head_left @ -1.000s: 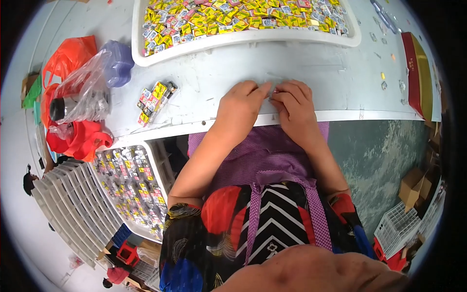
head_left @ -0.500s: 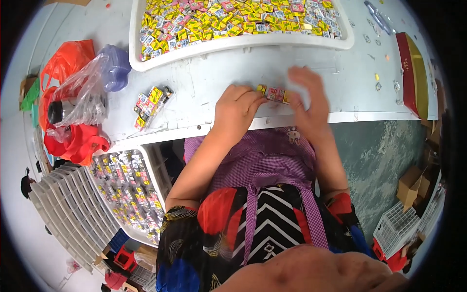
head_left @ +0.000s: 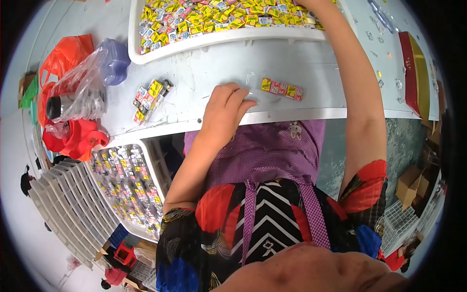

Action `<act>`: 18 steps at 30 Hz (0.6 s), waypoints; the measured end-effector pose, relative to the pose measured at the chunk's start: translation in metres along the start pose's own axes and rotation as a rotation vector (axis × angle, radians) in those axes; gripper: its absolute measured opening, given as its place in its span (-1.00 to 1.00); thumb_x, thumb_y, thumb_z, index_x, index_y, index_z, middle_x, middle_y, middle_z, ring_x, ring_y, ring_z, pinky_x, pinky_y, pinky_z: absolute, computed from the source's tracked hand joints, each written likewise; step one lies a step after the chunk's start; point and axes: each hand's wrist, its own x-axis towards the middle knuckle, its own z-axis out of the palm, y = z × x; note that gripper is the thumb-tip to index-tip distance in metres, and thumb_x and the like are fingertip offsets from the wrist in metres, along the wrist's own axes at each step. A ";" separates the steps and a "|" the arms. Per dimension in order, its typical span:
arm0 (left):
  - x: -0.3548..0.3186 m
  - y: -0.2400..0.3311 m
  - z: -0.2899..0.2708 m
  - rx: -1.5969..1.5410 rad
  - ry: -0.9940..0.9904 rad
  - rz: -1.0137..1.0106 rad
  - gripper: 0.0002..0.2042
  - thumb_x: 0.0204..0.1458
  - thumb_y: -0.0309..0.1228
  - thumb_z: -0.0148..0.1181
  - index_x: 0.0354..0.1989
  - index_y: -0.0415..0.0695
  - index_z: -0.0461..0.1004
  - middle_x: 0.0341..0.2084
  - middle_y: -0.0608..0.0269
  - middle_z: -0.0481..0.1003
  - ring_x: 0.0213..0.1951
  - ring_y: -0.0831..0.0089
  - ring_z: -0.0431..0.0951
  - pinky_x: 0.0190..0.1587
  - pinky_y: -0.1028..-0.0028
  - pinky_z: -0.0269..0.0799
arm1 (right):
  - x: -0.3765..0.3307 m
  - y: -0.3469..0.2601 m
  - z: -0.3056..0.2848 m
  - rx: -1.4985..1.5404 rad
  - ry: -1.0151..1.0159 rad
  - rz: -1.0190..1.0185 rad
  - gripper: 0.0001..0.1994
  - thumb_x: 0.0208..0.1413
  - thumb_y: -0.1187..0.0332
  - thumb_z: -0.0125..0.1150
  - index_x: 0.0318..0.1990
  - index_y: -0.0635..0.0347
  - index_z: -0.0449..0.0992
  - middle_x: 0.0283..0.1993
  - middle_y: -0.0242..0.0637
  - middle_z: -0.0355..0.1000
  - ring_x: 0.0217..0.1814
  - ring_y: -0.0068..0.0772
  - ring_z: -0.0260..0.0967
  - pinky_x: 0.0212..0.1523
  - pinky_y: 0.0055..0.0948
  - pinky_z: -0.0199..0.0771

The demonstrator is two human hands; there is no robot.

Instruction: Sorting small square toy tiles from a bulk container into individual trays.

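Observation:
My left hand (head_left: 225,108) rests on the table near its front edge, fingers loosely bent and thumb apart from them. Nothing shows between thumb and fingers. Just right of it lies a short row of small printed boxes (head_left: 282,89), yellow and pink, seemingly in a clear plastic holder whose left end is hard to make out. My right arm reaches far forward over the white tray (head_left: 204,43), which is filled with loose little yellow, pink and white boxes (head_left: 228,19). My right hand (head_left: 311,2) is at the upper edge, mostly cut off, so its fingers are hidden.
To the left lies a clear pack of small boxes (head_left: 152,101), near a purple-blue plastic container (head_left: 114,61), a red bag (head_left: 68,53) and a bagged flask (head_left: 73,107). Filled packs crowd a lower tray (head_left: 127,182). A red and gold box (head_left: 411,75) stands at right.
My right hand has left the row of boxes and reached forward to the tray. My left hand has drawn slightly left, away from the boxes, which now lie uncovered.

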 end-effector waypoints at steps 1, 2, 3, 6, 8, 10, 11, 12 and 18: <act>-0.002 -0.002 -0.005 -0.003 -0.070 0.044 -0.74 -0.18 -0.45 0.36 -0.27 -0.18 0.53 -0.26 0.14 0.44 -0.22 0.14 0.43 -0.19 0.29 0.41 | -0.006 0.007 -0.001 0.088 0.151 -0.045 -0.86 0.01 0.41 0.17 -0.30 0.26 0.53 -0.30 0.03 0.48 -0.19 0.05 0.43 -0.15 -0.14 0.43; -0.004 -0.004 -0.009 -0.011 -0.141 0.093 -0.75 -0.18 -0.46 0.35 -0.27 -0.19 0.53 -0.25 0.14 0.44 -0.21 0.14 0.43 -0.18 0.28 0.40 | -0.015 0.015 -0.005 0.170 0.302 -0.087 -0.87 0.00 0.42 0.17 -0.30 0.25 0.54 -0.31 0.02 0.48 -0.19 0.03 0.43 -0.17 -0.15 0.44; -0.005 -0.006 -0.014 -0.012 -0.141 0.086 -0.75 -0.18 -0.46 0.35 -0.27 -0.19 0.53 -0.25 0.14 0.44 -0.21 0.14 0.43 -0.18 0.28 0.40 | -0.024 0.008 -0.014 0.219 0.302 -0.117 -0.88 0.00 0.44 0.17 -0.31 0.28 0.53 -0.28 0.05 0.47 -0.21 0.04 0.43 -0.18 -0.18 0.44; -0.016 -0.011 -0.025 0.097 -0.117 0.080 -0.75 -0.17 -0.51 0.33 -0.25 -0.20 0.53 -0.24 0.12 0.47 -0.21 0.13 0.44 -0.17 0.29 0.39 | -0.091 -0.049 -0.048 0.364 -0.119 0.210 -0.82 0.11 0.49 0.15 -0.13 0.17 0.52 -0.11 -0.18 0.45 -0.13 -0.27 0.42 -0.07 -0.41 0.39; -0.018 -0.014 -0.024 -0.062 -0.058 -0.050 -0.72 -0.16 -0.55 0.31 -0.20 -0.20 0.53 -0.24 0.10 0.49 -0.20 0.12 0.45 -0.15 0.31 0.39 | -0.133 -0.065 -0.053 0.537 -0.137 -0.144 -0.86 0.12 0.52 0.09 -0.17 0.19 0.51 -0.18 -0.18 0.42 -0.17 -0.31 0.40 -0.12 -0.41 0.39; -0.009 -0.007 -0.024 -0.115 -0.052 -0.153 -0.72 -0.14 -0.55 0.31 -0.19 -0.20 0.52 -0.24 0.09 0.50 -0.22 0.13 0.46 -0.15 0.32 0.40 | -0.157 -0.082 -0.051 0.629 -0.171 -0.135 -0.83 0.06 0.57 0.07 -0.19 0.24 0.50 -0.22 -0.19 0.41 -0.14 -0.21 0.37 -0.12 -0.39 0.38; -0.005 -0.004 -0.023 -0.170 -0.045 -0.254 -0.72 -0.13 -0.55 0.31 -0.17 -0.20 0.52 -0.25 0.08 0.50 -0.24 0.15 0.47 -0.15 0.34 0.42 | -0.163 -0.089 -0.049 0.719 -0.203 -0.126 -0.80 -0.01 0.63 0.04 -0.21 0.28 0.49 -0.25 -0.20 0.40 -0.11 -0.12 0.34 -0.13 -0.36 0.37; -0.004 -0.004 -0.021 -0.167 -0.046 -0.254 -0.72 -0.13 -0.55 0.31 -0.17 -0.20 0.52 -0.25 0.08 0.50 -0.24 0.15 0.47 -0.15 0.34 0.42 | -0.165 -0.093 -0.044 0.721 -0.202 -0.127 -0.80 -0.01 0.63 0.04 -0.21 0.28 0.49 -0.25 -0.20 0.40 -0.11 -0.12 0.34 -0.13 -0.36 0.37; 0.007 -0.006 -0.012 -0.250 0.015 -0.346 -0.71 -0.11 -0.52 0.34 -0.15 -0.21 0.50 -0.30 0.14 0.49 -0.34 0.35 0.49 -0.26 0.44 0.46 | -0.171 -0.098 -0.016 0.669 -0.344 -0.357 -0.75 -0.07 0.67 0.03 -0.21 0.27 0.49 -0.28 -0.15 0.39 -0.19 -0.14 0.34 -0.19 -0.34 0.41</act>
